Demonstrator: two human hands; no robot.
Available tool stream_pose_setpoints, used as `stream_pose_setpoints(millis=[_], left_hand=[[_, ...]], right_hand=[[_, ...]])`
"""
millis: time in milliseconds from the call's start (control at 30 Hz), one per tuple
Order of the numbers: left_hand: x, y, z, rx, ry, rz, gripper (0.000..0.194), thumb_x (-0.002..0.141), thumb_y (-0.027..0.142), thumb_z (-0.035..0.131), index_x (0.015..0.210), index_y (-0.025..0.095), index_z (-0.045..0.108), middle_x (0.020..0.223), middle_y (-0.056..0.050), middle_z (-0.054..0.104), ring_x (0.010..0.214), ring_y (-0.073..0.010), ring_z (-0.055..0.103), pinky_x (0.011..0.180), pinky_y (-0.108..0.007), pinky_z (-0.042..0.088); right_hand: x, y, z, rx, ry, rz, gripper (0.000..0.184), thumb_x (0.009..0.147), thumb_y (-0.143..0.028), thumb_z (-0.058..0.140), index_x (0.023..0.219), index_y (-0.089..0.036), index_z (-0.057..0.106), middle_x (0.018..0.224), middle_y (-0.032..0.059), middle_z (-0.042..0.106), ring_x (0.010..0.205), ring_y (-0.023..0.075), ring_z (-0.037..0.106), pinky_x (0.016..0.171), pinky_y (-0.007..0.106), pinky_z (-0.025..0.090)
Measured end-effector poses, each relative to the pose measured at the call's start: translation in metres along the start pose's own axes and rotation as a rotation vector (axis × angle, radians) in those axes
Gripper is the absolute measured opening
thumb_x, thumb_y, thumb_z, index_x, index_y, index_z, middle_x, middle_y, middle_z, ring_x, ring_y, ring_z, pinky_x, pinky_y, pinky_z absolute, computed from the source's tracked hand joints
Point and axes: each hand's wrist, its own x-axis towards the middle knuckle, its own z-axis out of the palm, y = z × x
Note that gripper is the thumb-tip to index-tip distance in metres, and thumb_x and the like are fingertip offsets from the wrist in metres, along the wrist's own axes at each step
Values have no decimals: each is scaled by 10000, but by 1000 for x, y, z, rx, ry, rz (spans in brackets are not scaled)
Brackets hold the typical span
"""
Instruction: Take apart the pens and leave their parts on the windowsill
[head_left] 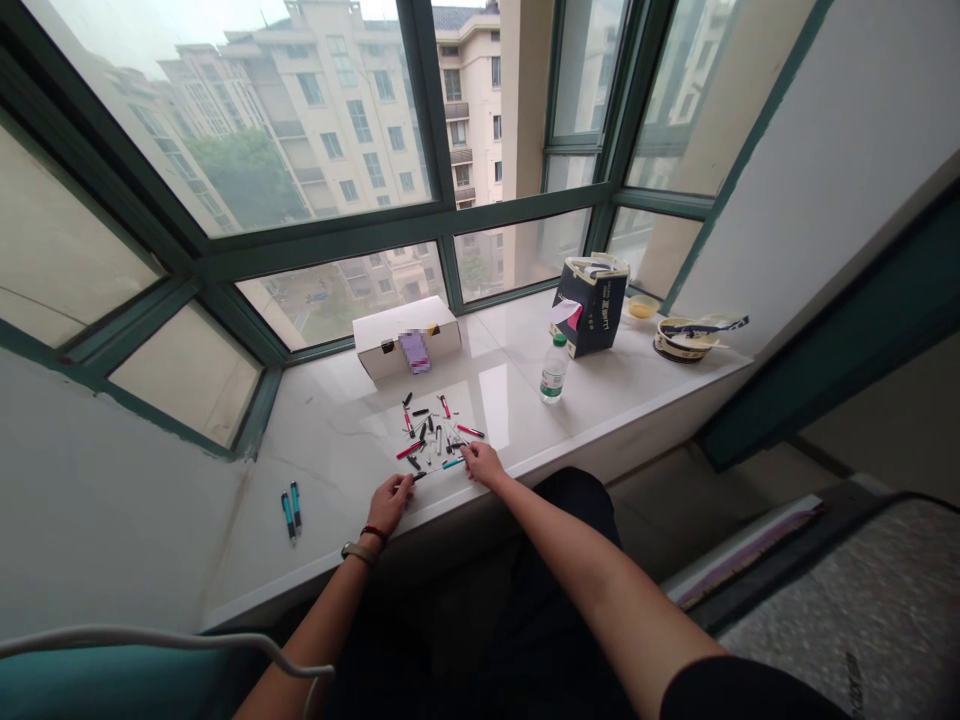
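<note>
My left hand (390,503) is closed at the front of the sill, its fingertips pinching a small black pen part (419,476). A thin pale rod, like a pen refill, runs between that part and a teal pen barrel (452,463); whether it enters the barrel I cannot tell. Closed on the barrel's right end is my right hand (484,465). Just beyond both hands lie loose pen parts: red barrels (410,449), black grips (413,462) and thin small pieces. Two whole-looking teal-and-black pens (288,517) lie side by side, left of my left hand.
A white box (375,345) with a purple packet (415,352) stands by the window. Farther right are a green-capped bottle (553,372), a dark paper bag (598,310), a small yellow dish (643,307) and a bowl (679,343). The sill's front edge (517,470) runs below my hands.
</note>
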Motion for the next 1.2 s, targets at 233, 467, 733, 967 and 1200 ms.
stream_pose_setpoints(millis=[233, 467, 733, 967, 1200], left_hand=[[-17, -21, -30, -128, 162, -102, 623, 621, 690, 686, 945, 158, 687, 938, -95, 735, 713, -187, 684, 578, -270, 540], [-14, -25, -32, -233, 217, -163, 626, 611, 598, 736, 1037, 141, 711, 998, -129, 757, 670, -151, 654, 554, -252, 518], [-16, -31, -28, -290, 219, -158, 597, 629, 567, 747, 1053, 148, 726, 1006, -125, 768, 641, -125, 634, 607, -264, 534], [-21, -25, -31, -392, 226, -155, 581, 560, 585, 795, 941, 149, 745, 883, -106, 776, 602, -128, 628, 595, -267, 542], [-23, -27, -32, -598, 233, -194, 574, 496, 545, 853, 890, 144, 735, 822, -94, 767, 594, -120, 615, 583, -258, 535]], right_hand=[[1, 0, 1, 11, 15, 1, 307, 928, -421, 515, 716, -199, 527, 568, -36, 604, 414, 96, 577, 442, 182, 412], [-2, -3, 1, 4, 25, -9, 296, 912, -420, 542, 719, -196, 541, 568, -29, 617, 416, 98, 584, 465, 189, 428], [-1, -2, 1, 186, 61, 6, 225, 826, -404, 639, 782, -201, 554, 527, -46, 592, 368, 105, 541, 389, 191, 402], [4, 3, -6, 407, -25, 37, 300, 743, -433, 689, 821, -149, 634, 702, 56, 718, 451, 109, 587, 427, 208, 465], [3, 1, -8, 407, -75, 74, 354, 675, -428, 745, 854, -137, 655, 744, 77, 734, 481, 103, 588, 455, 207, 479]])
